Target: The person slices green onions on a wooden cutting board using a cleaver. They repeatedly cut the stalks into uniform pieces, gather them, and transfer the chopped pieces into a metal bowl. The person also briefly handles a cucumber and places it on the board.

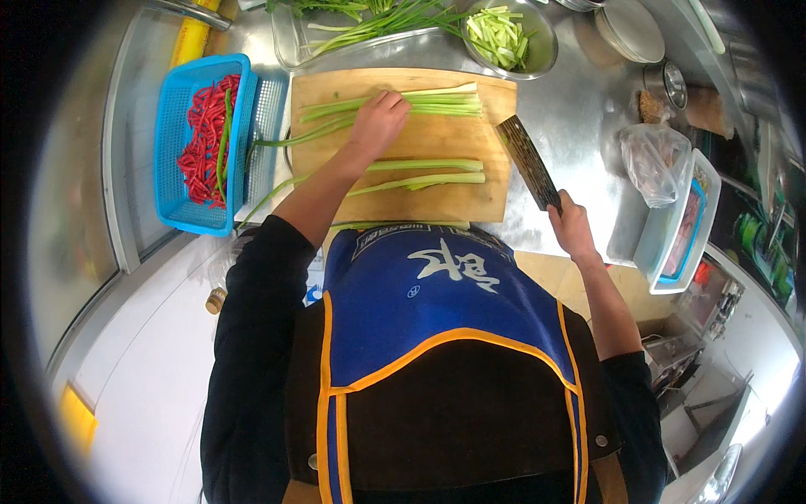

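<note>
Several celery stalks [444, 104] lie side by side across the far part of a wooden cutting board [434, 140]. My left hand [383, 120] rests on this bundle with the fingers bent over it; whether it grips the stalks is hidden. Nearer to me, two more celery stalks [441, 166] lie apart on the board, partly under my left forearm. In my right hand [572, 227] is the handle of a cleaver [527, 160], its dark, patterned blade tilted over the board's right edge and clear of the celery.
To the left stands a blue plastic basket [165, 151] of red chili peppers [208, 145]. Beyond the board are a clear tray [286, 50] of greens and a steel bowl [546, 53] of cut celery [497, 38]. A plastic bag [655, 160] and a white bin [655, 252] sit right.
</note>
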A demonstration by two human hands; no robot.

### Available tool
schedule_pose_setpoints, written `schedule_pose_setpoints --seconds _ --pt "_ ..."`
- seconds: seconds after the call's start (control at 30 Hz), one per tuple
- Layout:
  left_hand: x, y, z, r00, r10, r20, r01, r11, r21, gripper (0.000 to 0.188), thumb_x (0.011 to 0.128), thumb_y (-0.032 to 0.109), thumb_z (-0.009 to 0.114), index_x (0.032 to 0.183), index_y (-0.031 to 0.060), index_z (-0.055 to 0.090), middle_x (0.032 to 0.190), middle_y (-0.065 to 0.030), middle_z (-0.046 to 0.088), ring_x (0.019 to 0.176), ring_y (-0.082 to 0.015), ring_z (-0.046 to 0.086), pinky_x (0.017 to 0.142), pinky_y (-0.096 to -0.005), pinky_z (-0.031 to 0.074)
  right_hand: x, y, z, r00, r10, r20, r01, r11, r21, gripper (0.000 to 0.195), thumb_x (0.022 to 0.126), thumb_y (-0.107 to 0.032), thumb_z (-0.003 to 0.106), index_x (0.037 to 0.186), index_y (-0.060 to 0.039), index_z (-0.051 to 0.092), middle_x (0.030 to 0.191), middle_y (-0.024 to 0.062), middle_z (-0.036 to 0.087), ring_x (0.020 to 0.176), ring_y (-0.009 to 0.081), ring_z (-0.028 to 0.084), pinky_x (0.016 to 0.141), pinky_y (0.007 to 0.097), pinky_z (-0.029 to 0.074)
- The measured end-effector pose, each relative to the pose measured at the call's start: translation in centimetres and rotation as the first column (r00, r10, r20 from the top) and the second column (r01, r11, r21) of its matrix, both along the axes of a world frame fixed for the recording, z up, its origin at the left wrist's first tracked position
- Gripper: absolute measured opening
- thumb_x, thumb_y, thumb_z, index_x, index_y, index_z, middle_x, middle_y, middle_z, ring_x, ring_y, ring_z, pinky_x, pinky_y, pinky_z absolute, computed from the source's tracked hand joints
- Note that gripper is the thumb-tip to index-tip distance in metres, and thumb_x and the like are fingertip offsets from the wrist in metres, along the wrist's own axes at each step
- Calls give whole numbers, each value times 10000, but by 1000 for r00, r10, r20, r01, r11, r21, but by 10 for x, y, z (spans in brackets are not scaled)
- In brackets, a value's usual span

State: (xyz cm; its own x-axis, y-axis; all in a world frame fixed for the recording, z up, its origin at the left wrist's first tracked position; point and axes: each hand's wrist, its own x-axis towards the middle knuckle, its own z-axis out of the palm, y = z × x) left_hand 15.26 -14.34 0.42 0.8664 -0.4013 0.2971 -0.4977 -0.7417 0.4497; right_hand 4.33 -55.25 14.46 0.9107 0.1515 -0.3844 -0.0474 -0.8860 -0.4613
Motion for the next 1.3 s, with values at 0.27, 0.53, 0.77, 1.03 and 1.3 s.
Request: schedule_pose_setpoints --seconds 0.27,0.53,0.77,1.03,1.3 --pt "-74 77 24 958 -120 -259 112 993 -44 386 761 128 804 1115 88 655 1118 -126 638 1054 -358 616 888 -439 524 -13 3 6 990 -101 -101 101 995 -3 150 938 -72 619 1009 9 516 705 271 613 731 497 634 603 520 475" --pt "-157 181 25 886 356 -296 -361 932 41 425 758 46 729 1166 72 612 1106 -155 637 1049 -383 611 886 -455 509 23 34 24 995 88 -56 -87 996 19 162 947 -78 620 1047 9 528 718 272 617 726 497 628 603 519 471" --pt "-191 215 17 835 345 -429 -375 927 17 286 820 28 660 1105 46 661 1047 -157 671 977 -384 649 837 -447 529 70 103 37 908 418 16 -417 905 84 152 972 -98 620 1019 4 517 641 212 561 580 389 587 556 452 441" --pt "-152 214 11 817 199 -541 -301 948 -105 404 890 72 636 1289 90 571 1063 -174 678 1014 -420 639 875 -491 514 104 234 21 573 818 -54 -819 573 -10 163 942 -143 601 1002 -17 515 792 265 633 780 474 624 676 554 481" --pt "-224 238 0 834 424 -354 -476 877 -71 254 854 57 645 1103 90 614 1001 -123 632 958 -372 644 802 -463 535 114 276 24 477 878 -44 -878 474 -69 146 952 -137 587 1020 -26 520 772 258 632 767 472 628 667 567 484"
